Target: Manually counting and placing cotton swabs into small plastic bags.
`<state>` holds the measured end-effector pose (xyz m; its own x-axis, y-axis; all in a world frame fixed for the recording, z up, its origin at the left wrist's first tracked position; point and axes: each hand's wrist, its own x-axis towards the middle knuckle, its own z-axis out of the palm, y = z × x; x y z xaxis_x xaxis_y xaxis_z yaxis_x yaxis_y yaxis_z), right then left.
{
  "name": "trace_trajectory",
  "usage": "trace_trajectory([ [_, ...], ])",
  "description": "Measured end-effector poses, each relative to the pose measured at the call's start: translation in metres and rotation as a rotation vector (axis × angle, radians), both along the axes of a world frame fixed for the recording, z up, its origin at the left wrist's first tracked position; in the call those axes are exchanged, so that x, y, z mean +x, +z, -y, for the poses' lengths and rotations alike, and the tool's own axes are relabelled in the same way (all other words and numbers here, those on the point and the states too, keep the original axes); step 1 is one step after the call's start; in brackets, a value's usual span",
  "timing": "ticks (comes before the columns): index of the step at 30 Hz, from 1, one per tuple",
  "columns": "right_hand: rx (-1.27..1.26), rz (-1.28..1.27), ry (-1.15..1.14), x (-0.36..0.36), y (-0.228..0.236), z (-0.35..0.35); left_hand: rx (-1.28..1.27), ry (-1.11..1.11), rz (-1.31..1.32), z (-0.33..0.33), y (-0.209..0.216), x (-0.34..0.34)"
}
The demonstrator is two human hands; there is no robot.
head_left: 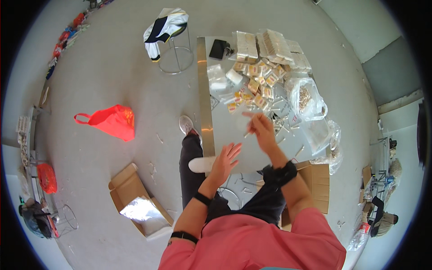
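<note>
Here, the left hand [222, 164] has fingers apart; the right hand [261, 128] extends 1, grip unclear, near packets [259, 101].

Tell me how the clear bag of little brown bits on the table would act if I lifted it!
The clear bag would probably flop, because its plastic looks thin and crumpled. The brown bits inside look small and loose, so they might slide and bunch together.

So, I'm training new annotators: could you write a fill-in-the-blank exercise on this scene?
The bright red bag lies on the ____, left of the grey rectangular table.
The black-and-white fabric garment drapes over a thin-legged ____.
The hand nearer the scattered small white sticks is the person's ____ one.
Answers: floor; stool; right.
</note>
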<state>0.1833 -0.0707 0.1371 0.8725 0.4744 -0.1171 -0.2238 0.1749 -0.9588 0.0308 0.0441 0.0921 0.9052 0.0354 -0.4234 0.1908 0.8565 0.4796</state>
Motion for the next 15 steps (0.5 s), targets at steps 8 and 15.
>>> trace_trajectory([
  [8,0.036,-0.072,0.068,-0.154,-0.021,0.048,0.295,0.394,0.068,0.020,0.030,-0.031],
  [15,-0.131,0.065,0.375,-0.102,0.046,0.033,0.667,-0.239,0.165,-0.023,0.076,-0.078],
])
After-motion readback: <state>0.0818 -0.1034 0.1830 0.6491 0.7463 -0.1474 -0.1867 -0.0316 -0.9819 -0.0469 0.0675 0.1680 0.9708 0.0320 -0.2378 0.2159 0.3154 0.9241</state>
